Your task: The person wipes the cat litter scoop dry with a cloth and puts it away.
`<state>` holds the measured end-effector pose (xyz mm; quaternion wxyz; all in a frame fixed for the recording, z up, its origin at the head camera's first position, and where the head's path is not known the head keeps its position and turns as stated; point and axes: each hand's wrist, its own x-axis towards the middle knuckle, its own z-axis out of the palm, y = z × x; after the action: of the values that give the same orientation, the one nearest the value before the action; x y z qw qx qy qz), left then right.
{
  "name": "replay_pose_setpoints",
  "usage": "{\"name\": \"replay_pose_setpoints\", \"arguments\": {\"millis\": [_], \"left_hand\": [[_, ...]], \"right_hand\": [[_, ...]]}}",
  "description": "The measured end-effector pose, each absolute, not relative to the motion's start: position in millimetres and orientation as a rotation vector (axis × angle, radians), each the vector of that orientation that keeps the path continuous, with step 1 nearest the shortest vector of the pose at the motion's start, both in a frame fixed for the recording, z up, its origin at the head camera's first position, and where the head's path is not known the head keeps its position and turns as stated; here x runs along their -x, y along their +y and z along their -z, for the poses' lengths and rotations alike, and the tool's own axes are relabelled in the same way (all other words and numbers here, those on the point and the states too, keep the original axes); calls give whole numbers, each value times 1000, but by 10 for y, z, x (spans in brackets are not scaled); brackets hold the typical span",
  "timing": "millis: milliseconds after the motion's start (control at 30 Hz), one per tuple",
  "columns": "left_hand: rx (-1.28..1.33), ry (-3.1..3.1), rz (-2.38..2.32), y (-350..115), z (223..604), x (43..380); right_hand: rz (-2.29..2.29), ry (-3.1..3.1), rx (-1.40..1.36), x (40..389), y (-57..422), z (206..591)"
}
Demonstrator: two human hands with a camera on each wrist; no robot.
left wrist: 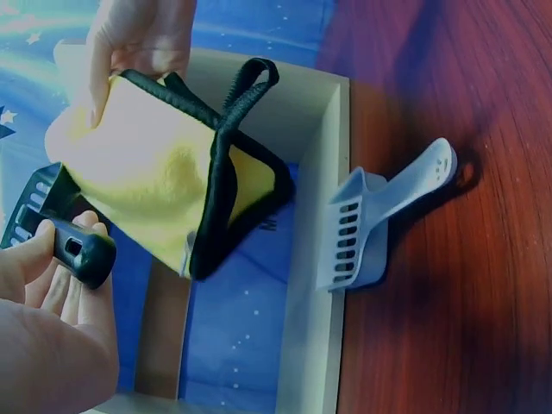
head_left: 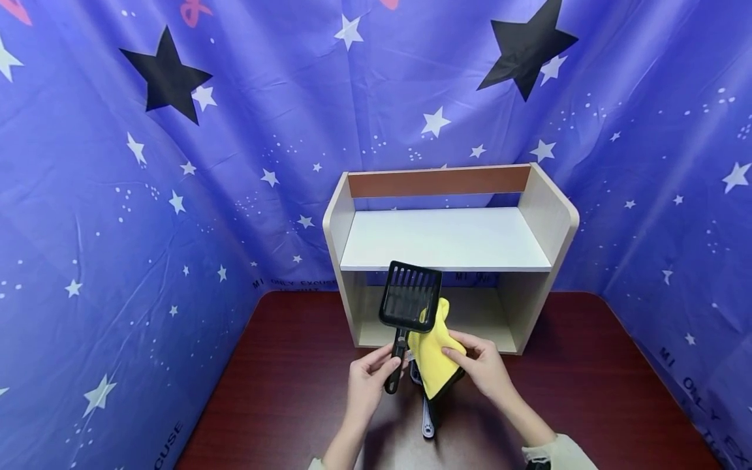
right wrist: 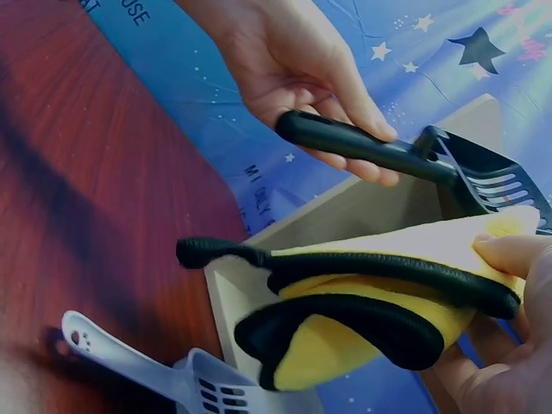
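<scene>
My left hand [head_left: 365, 384] holds a black slotted litter scoop [head_left: 411, 297] by its handle, thumb on top, with the scoop's head pointing up and away. Right beside it, a yellow cloth [head_left: 437, 359] with black edging and a black hanging loop [left wrist: 247, 90] is pinched at its side by my right hand [head_left: 486, 371]. The cloth hangs folded, partly behind the black scoop in the head view. Under both hands, a light grey litter scoop [left wrist: 410, 191] with paw-print holes in its handle lies on the table. The cloth covers most of that scoop in the head view.
Behind the hands stands a two-level wooden shelf unit [head_left: 446, 241] with a white middle board. It rests on a dark red wood-grain table [head_left: 276, 391]. A blue star-patterned curtain [head_left: 235, 163] surrounds the table at the back and sides.
</scene>
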<state>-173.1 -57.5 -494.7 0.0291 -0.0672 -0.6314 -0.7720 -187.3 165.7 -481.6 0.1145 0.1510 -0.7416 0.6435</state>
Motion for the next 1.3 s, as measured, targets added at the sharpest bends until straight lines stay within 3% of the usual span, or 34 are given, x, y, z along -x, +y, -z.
{"name": "replay_pose_setpoints", "arguments": {"millis": [733,1033,1300], "left_hand": [[64,-2040,2198,-529,4989,1616],[98,-2016,2209,-632,4937,1621],[150,-1991,2216,-695,4667,1828]], "right_hand": [[-1773,-2363,-276,1721,1316,4885],[-1810,-2346,-371,1708,1475,4884],[-1794,-2303,-446,1714,1712,4789]]}}
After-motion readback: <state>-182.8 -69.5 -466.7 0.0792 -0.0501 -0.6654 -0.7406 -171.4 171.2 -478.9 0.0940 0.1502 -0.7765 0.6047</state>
